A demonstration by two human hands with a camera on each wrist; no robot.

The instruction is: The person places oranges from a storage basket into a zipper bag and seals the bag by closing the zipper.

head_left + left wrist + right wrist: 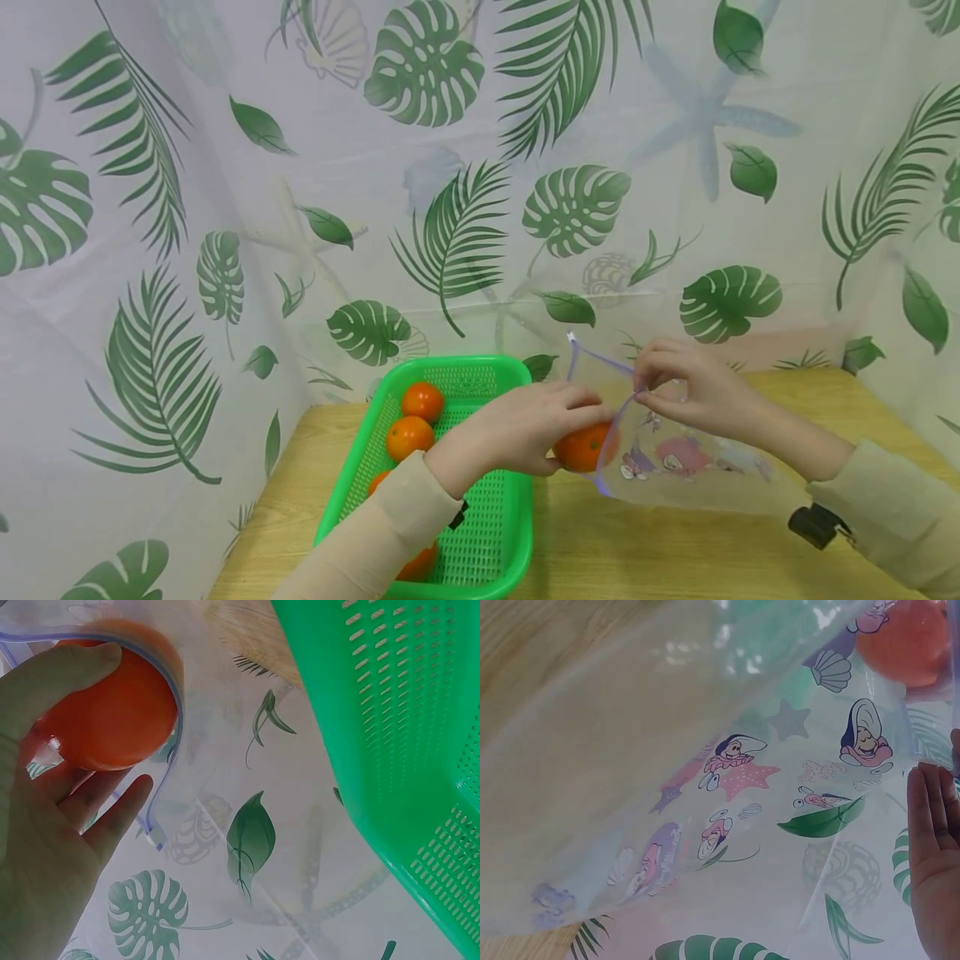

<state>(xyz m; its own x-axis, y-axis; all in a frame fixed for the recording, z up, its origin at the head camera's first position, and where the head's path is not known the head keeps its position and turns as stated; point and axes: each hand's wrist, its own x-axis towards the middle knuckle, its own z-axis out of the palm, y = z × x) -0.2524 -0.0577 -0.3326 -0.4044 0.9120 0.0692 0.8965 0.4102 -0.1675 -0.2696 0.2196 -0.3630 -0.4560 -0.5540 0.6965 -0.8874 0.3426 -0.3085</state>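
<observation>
Left hand (536, 423) grips shiny round orange fruit (579, 450) at mouth of clear printed plastic bag (701, 475) with purple edge, fruit partly inside; right hand (686, 382) pinches bag's edge; green perforated plastic basket (523, 525) just left on light wood-grain desk (622, 554), other orange fruits (410, 438) inside

- Clear bag (686, 467): see-through and limp, purple-rimmed, printed with shells, stars and cartoon figures; its mouth open, the rim pinched between the right hand's (686, 379) thumb and fingers, the body spreading below and to the right of those fingertips.
- Orange (581, 450): round, glossy, gripped by the left hand's (536, 421) thumb and fingers, partway inside the mouth, below the right fingertips.
</observation>
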